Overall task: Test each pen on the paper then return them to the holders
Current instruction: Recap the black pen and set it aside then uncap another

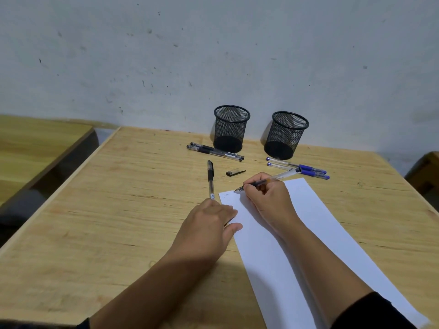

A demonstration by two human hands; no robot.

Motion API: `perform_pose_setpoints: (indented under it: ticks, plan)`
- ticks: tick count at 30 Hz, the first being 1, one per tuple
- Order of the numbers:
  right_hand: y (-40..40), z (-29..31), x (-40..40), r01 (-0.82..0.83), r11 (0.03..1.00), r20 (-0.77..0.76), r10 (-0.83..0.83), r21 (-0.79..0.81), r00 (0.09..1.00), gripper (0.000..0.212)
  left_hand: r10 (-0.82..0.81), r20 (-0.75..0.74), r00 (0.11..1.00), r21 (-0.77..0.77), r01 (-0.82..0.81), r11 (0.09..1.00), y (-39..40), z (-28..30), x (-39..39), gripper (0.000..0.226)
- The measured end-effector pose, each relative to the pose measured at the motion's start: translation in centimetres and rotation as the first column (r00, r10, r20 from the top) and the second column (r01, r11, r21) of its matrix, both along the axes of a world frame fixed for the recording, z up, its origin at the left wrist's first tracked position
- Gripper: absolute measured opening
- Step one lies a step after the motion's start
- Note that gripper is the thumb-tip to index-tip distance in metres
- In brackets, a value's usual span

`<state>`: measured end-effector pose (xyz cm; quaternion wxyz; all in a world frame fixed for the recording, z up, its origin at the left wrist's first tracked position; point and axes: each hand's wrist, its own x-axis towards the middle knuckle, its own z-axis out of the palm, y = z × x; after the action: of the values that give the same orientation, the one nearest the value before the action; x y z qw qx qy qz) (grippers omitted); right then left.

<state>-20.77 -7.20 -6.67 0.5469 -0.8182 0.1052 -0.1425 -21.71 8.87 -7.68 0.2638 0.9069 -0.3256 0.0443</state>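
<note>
My right hand (270,200) grips an uncapped black pen (278,178), its tip touching the top left corner of the white paper (316,233) beside a faint scribble. My left hand (209,224) lies flat, fingers pressing the paper's left edge. A capped black pen (210,176) lies just beyond my left hand. A loose black cap (235,172) sits on the table. Two black pens (213,150) lie in front of the left mesh holder (230,129). Blue pens (299,167) lie in front of the right mesh holder (285,136). Both holders look empty.
The wooden table (118,210) stands against a grey marked wall. Another wooden table (35,143) is at the left across a gap. A wooden piece of furniture (425,172) shows at the right edge.
</note>
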Motion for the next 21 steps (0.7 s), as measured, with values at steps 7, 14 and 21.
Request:
perform_pose_setpoints:
  ticks: [7, 14, 21]
  plan:
    - [0.25, -0.04, -0.01, -0.020, 0.998, 0.000, 0.020, -0.063, 1.000, 0.010, 0.003, 0.009, 1.000, 0.009, -0.003, 1.000, 0.01, 0.05, -0.04, 0.038]
    - [0.45, 0.03, -0.02, -0.026, 0.992, 0.003, 0.026, -0.125, 1.000, 0.012, 0.000, 0.024, 1.000, 0.008, -0.001, 1.000, -0.03, -0.01, -0.09, 0.035]
    - [0.30, -0.02, 0.03, -0.003, 0.992, 0.021, 0.005, -0.126, 1.000, 0.012, 0.007, 0.040, 0.999, 0.011, -0.008, 1.000, -0.01, 0.14, -0.04, 0.039]
